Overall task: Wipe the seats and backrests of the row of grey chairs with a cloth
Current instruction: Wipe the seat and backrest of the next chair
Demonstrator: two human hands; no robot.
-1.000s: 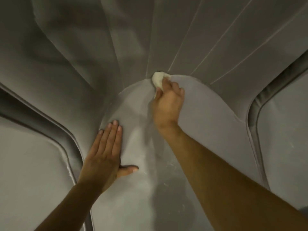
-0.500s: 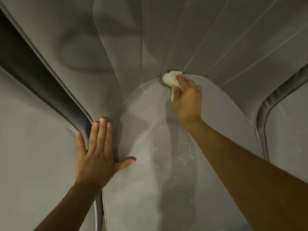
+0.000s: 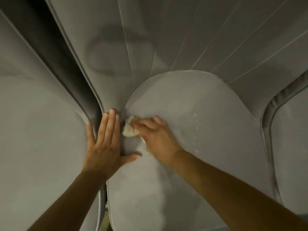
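A grey chair seat [image 3: 191, 114] fills the middle, with its ribbed grey backrest [image 3: 183, 39] rising behind it. My right hand [image 3: 158, 139] grips a small bunched cream cloth [image 3: 129, 129] and presses it on the seat's left edge, where the seat meets the backrest. My left hand [image 3: 105, 140] lies flat with straight fingers on the left rim of the same seat, just left of the cloth, thumb spread onto the seat. Part of the cloth is hidden under my right fingers.
A neighbouring grey seat [image 3: 41, 139] lies to the left, across a dark gap [image 3: 55, 55] between backrests. Another grey seat [image 3: 291, 147] sits at the right edge. Thin white lint marks [image 3: 195, 127] dot the middle seat's right side.
My right hand has carried the cloth from the seat's back crease down and left along the seat edge, close to my left hand. The view has shifted left.
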